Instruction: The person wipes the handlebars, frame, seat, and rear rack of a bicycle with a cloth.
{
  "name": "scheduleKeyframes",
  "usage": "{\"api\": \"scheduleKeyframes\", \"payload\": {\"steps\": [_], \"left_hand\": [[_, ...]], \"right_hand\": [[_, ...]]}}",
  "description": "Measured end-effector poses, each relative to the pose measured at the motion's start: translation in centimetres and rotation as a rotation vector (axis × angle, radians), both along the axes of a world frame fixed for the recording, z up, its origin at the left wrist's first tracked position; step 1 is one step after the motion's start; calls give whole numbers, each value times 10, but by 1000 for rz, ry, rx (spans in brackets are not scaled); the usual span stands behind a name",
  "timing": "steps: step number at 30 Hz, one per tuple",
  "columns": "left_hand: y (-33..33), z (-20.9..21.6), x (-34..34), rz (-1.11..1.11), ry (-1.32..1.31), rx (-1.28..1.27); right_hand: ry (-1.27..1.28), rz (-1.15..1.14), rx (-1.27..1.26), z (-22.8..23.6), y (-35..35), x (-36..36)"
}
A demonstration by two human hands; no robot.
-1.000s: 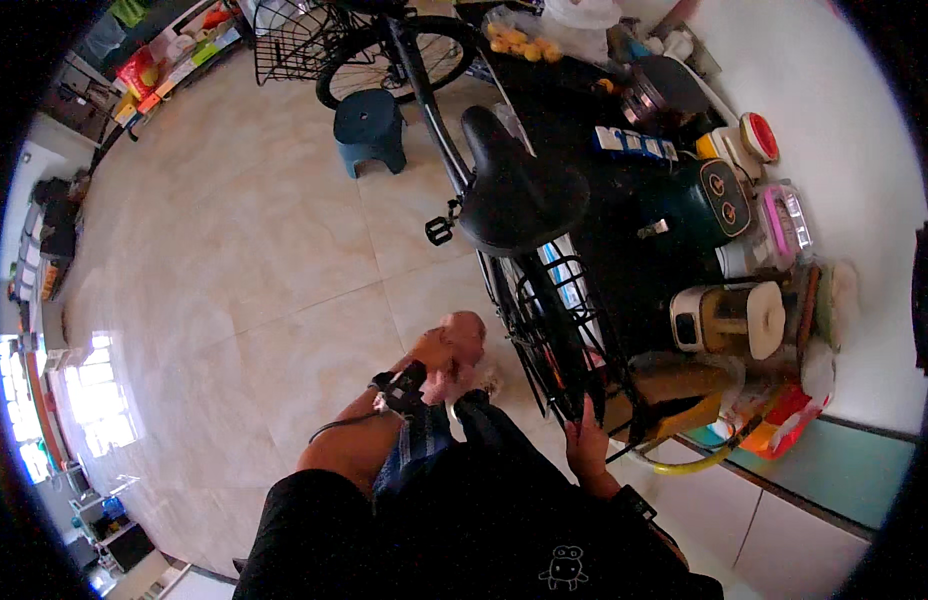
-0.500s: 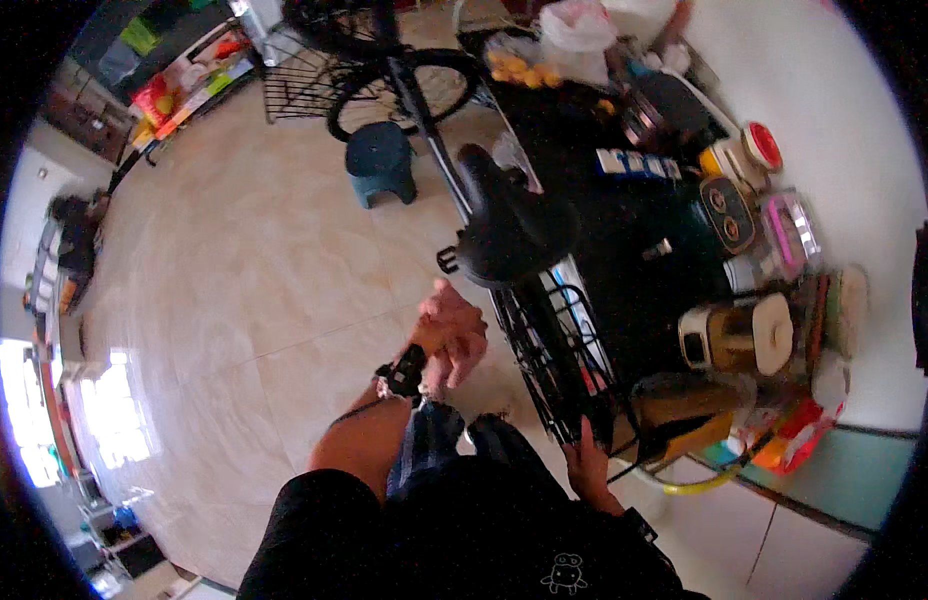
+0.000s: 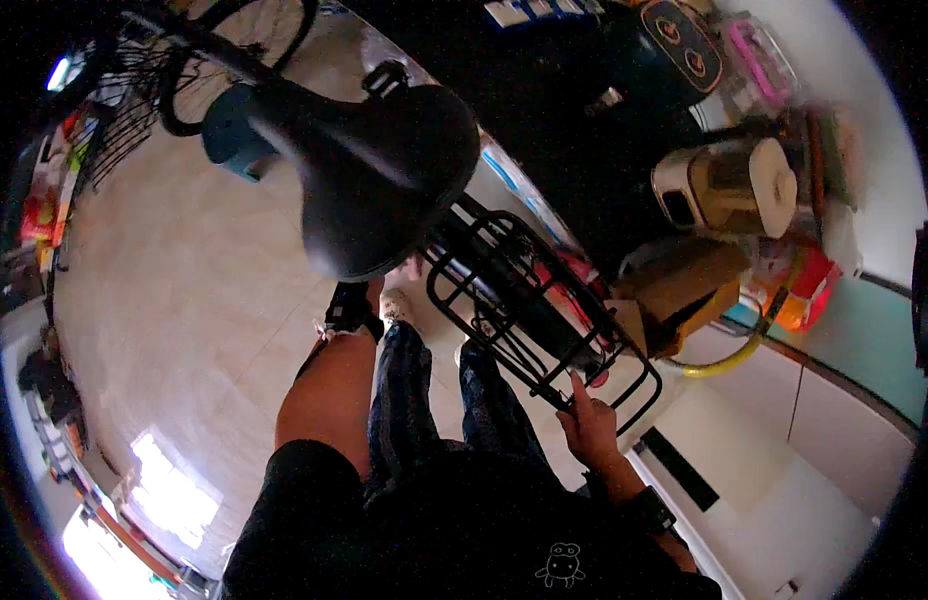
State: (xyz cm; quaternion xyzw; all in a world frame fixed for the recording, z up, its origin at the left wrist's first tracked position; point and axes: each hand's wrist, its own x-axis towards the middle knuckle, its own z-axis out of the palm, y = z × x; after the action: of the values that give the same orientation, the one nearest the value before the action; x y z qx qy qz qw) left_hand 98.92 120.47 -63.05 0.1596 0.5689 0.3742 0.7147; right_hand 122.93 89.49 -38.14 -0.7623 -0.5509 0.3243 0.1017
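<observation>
A bicycle's black saddle (image 3: 384, 170) fills the upper middle of the view, with its black tube rear rack (image 3: 454, 290) reaching back toward me. My right hand (image 3: 592, 428) grips the near end of that rack, one finger lying along the bar. Under the saddle's near edge is my left hand (image 3: 412, 266), mostly hidden; only a bit of its fingers shows, so its grip cannot be made out. Between the rack's bars the black rear mudguard (image 3: 544, 335) is visible.
A black counter (image 3: 544, 110) runs along the right, carrying a clear-bodied kitchen appliance (image 3: 729, 190) and a black two-dial appliance (image 3: 674, 45). An open cardboard box (image 3: 684, 285) sits close to the rack, beside a yellow hose-like loop (image 3: 729, 360). A dark green stool (image 3: 234, 135) stands beyond the saddle.
The saddle and rack now appear larger and closer, the saddle further left in view. My left hand has gone from open air to beneath the saddle. My right hand stays at the rack's end.
</observation>
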Motion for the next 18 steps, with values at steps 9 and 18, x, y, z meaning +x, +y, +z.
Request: {"api": "scheduleKeyframes", "payload": {"steps": [9, 18], "left_hand": [[-69, -81, 88, -1123, 737, 418], [-89, -111, 105, -1310, 864, 446]], "right_hand": [[-13, 6, -120, 4, 5, 0], [-23, 12, -150, 1, 1, -3]]}}
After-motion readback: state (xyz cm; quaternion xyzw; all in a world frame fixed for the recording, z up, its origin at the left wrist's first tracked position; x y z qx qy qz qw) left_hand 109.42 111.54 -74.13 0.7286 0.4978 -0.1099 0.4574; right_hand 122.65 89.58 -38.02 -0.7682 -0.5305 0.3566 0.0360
